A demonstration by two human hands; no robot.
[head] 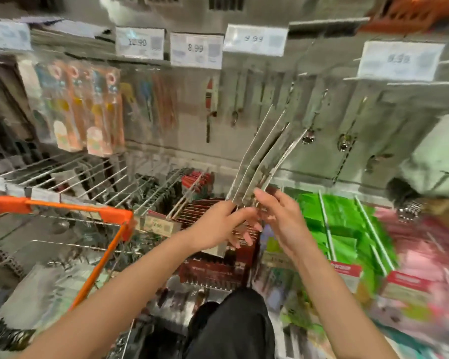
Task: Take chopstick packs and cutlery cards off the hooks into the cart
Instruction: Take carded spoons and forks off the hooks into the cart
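Observation:
Several grey cutlery cards fan upward from both my hands in front of the pegboard. My left hand grips their lower ends from the left. My right hand pinches the same ends from the right. The orange-rimmed wire cart stands at the lower left, with blurred packs lying in it. More cutlery cards hang on hooks at the right. Colourful chopstick packs hang at the upper left. The whole view is motion-blurred.
Price tags line the top rail. Bare wire hooks jut out at mid left. Red packs hang under my hands, and green packs and pink packs sit to the right. My dark trouser leg is below.

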